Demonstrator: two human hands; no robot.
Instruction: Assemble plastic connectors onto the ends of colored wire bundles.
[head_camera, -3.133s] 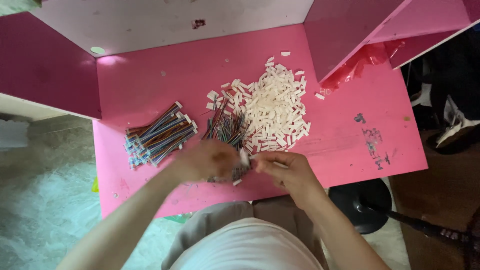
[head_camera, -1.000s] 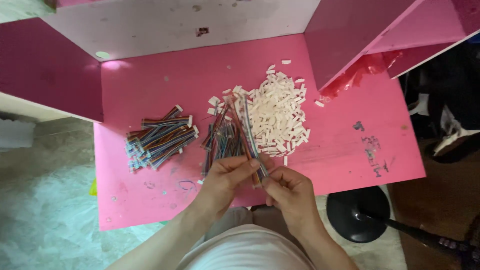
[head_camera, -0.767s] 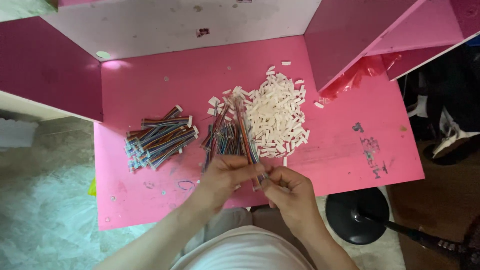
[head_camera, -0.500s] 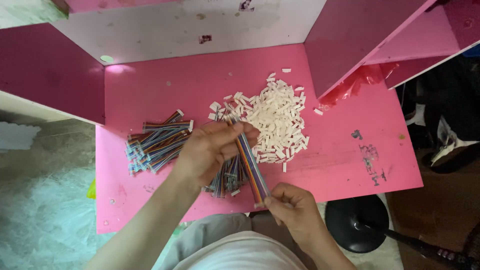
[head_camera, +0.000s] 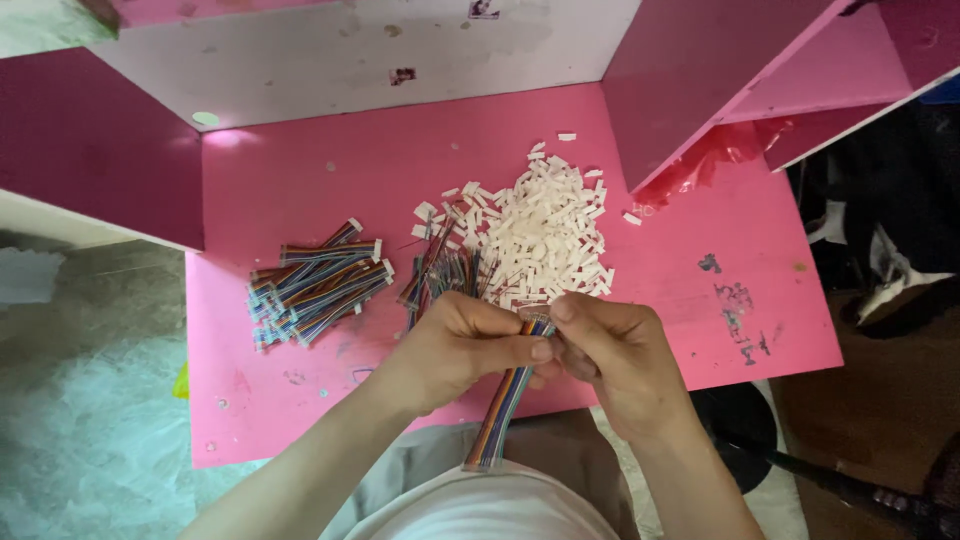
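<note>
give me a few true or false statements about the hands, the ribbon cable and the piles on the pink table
1. Both hands hold one rainbow ribbon cable at its top end. True: the left hand and right hand meet there.
2. The pile of white connector housings lies left of the finished cable bundle. False: it lies to the right of it.
3. The held cable hangs down toward the person's lap. True.
4. The pink table holds only one heap of cables. False: a second, loose heap of cables lies beside the white pile.
</note>
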